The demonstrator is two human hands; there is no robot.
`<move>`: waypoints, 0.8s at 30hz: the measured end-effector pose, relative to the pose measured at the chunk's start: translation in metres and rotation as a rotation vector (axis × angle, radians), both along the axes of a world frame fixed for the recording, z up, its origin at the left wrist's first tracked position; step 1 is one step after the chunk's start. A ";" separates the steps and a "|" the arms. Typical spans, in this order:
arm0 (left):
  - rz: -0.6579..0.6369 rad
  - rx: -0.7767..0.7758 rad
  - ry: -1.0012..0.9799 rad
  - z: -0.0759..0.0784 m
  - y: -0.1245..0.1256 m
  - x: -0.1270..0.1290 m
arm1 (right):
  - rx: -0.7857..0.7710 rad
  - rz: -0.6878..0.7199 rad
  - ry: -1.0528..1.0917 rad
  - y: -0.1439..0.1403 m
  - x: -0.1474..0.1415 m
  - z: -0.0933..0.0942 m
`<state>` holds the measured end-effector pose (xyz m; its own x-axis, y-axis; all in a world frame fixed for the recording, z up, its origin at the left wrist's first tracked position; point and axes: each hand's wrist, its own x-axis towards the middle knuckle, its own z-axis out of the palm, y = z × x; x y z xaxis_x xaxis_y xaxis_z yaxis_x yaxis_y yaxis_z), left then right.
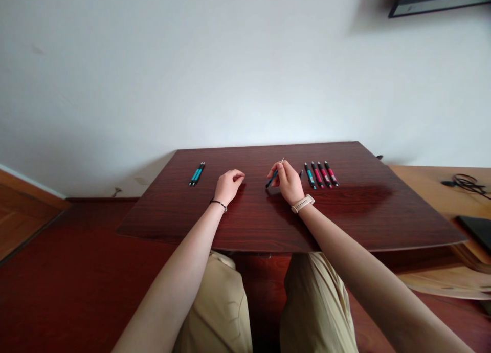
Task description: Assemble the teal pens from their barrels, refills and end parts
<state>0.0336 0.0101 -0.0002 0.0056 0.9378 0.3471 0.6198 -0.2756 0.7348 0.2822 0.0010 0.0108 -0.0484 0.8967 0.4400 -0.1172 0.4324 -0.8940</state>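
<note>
My right hand [287,181] grips a blue-and-black pen [273,178] between thumb and fingers. The pen slants, its dark end low near the tabletop and its silvery tip up above the fingers. My left hand [229,185] is apart from it, over the middle of the table, thumb and fingers drawn together with nothing visible in them. To the left lie two blue pens [197,174] side by side. Right of my right hand, a blue pen [310,176] lies beside three pink pens [324,174] in a row. Part of another dark pen [300,174] shows behind my right hand.
The dark wooden table [245,230] stands against a white wall [245,76]. On the right, a lighter wooden desk [418,181] bears a black cable [466,183] and a flat black object [475,229]. A screen [441,0] hangs at the upper right.
</note>
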 end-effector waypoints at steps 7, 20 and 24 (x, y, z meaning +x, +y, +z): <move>-0.176 -0.215 -0.604 0.005 -0.014 0.039 | -0.126 0.060 0.382 0.011 0.004 0.001; -0.222 -0.292 -0.730 0.014 -0.025 0.060 | -0.140 0.079 0.475 0.011 0.004 0.003; -0.228 -0.299 -0.724 0.015 -0.027 0.061 | -0.122 0.098 0.487 0.012 0.004 0.000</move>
